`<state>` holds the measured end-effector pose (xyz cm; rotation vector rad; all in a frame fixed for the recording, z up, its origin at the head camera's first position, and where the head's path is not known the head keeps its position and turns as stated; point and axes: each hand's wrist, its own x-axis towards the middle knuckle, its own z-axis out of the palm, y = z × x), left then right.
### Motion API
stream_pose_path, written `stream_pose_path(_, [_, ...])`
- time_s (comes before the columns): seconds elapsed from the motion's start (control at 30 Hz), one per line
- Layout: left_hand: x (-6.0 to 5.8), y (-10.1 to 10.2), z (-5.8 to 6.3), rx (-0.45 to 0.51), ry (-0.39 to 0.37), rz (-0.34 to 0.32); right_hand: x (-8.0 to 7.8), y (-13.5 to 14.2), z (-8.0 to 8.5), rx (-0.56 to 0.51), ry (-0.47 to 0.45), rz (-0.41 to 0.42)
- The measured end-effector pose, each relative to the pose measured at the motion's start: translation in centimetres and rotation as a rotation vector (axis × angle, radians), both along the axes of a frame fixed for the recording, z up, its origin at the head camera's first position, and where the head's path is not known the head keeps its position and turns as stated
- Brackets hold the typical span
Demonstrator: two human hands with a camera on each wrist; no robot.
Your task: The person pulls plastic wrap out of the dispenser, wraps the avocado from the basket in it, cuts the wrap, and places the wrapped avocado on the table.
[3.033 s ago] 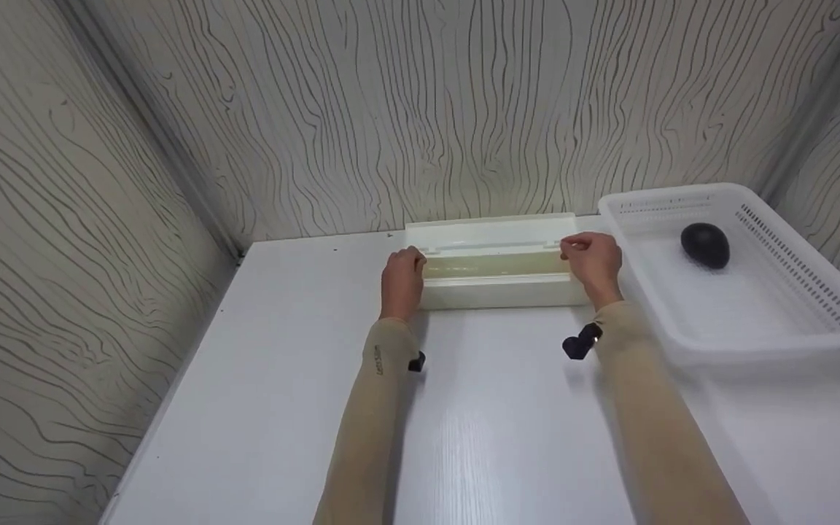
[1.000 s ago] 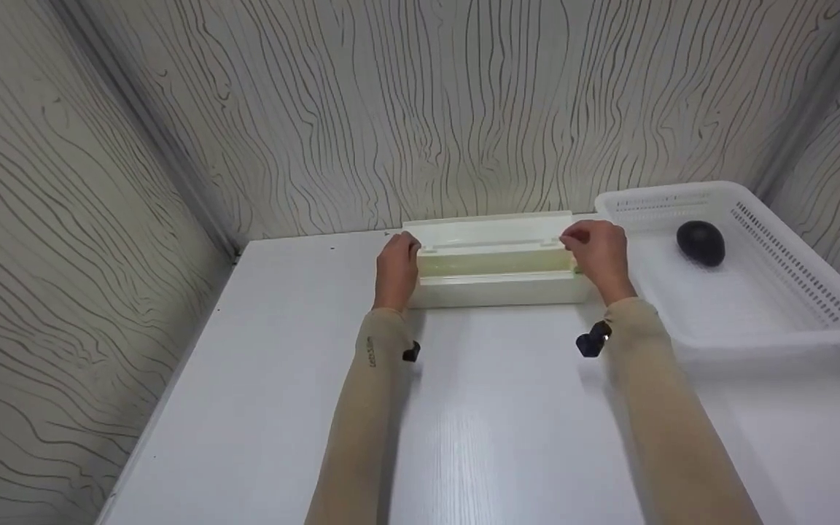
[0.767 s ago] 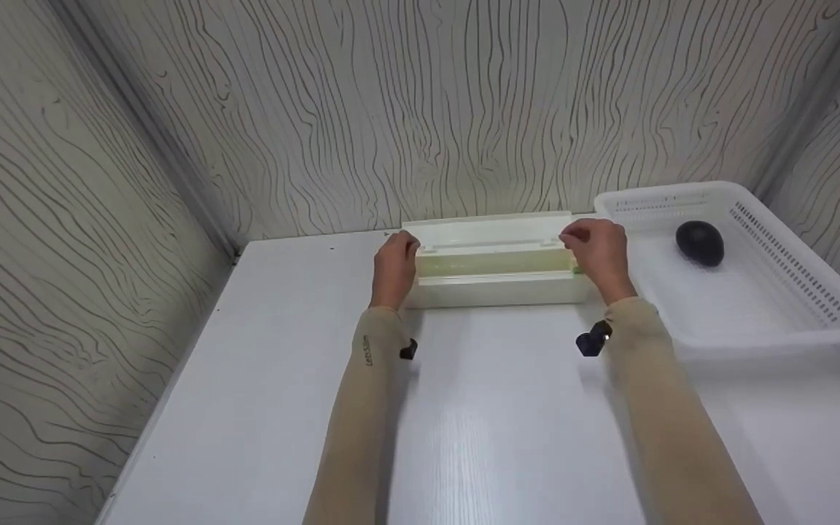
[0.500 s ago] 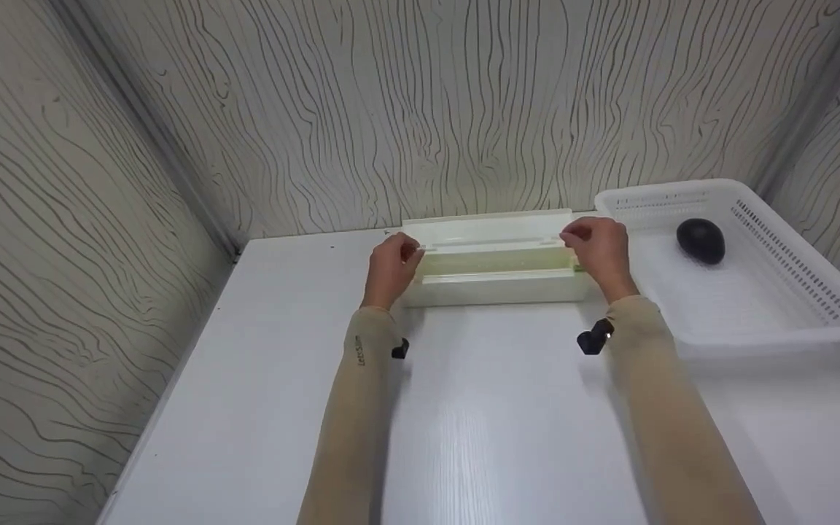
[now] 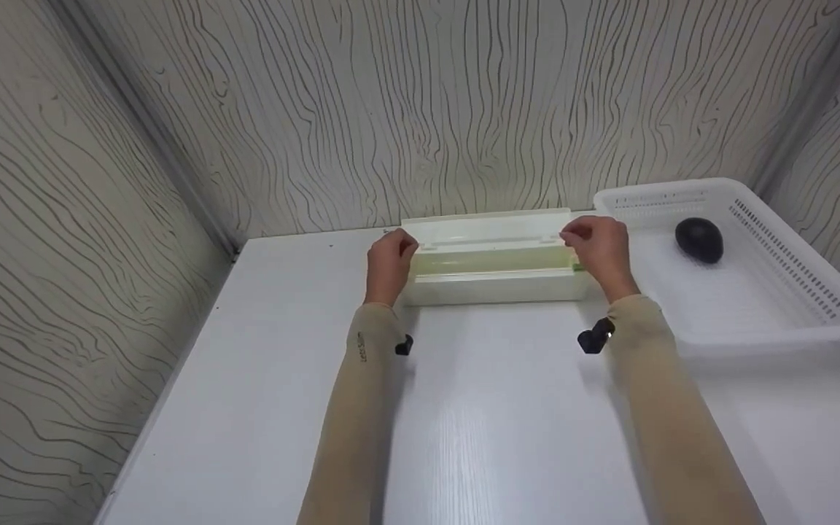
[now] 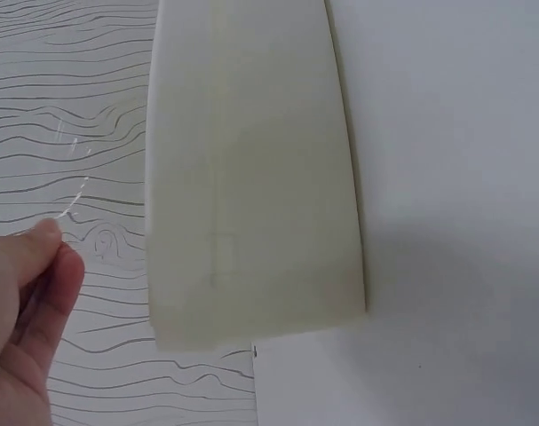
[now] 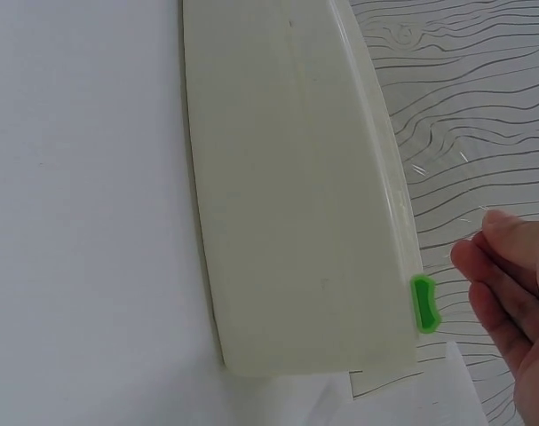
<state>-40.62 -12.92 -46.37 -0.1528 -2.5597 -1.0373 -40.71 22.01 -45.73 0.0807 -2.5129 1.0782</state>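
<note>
A long pale box [image 5: 494, 292] with its lid [image 5: 485, 226] raised at the back stands near the wall; it looks like a cling film dispenser. My left hand [image 5: 388, 264] is at its left end and pinches the edge of clear cling film, seen as thin glints [image 6: 81, 188] by the fingertips in the left wrist view. At the right end, my right hand [image 5: 600, 251] pinches the film between thumb and fingers; faint glints show there too. A green slider [image 7: 425, 303] sits on the box's edge beside the right hand. The transparent film's full extent is hard to see.
A white perforated basket [image 5: 770, 337] stands to the right, with a dark egg-shaped object [image 5: 699, 240] inside. Behind the box rises a wood-grain wall [image 5: 464, 109]. The white table [image 5: 267, 408] spreads out in front and to the left.
Over three seconds the left hand has shifted slightly left and its grip has adjusted. The right hand has moved a little up and right, leaving the green slider visible. The lid stays raised.
</note>
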Motion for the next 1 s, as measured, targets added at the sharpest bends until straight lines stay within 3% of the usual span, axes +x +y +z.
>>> stream_pose_path(0.43, [-0.1,0.5,1.0,-0.019,0.048,0.031,-0.3,-0.1,0.4,-0.029,0.080,-0.006])
stream_pose_path(0.67, [-0.1,0.6,1.4,-0.005,0.050,0.025,-0.3,-0.2,0.5,-0.045,0.070,-0.009])
stream_pose_path(1.0, [0.2,0.4,2.6,0.023,0.097,0.036,-0.2,-0.4,2.0,-0.058,0.102,-0.012])
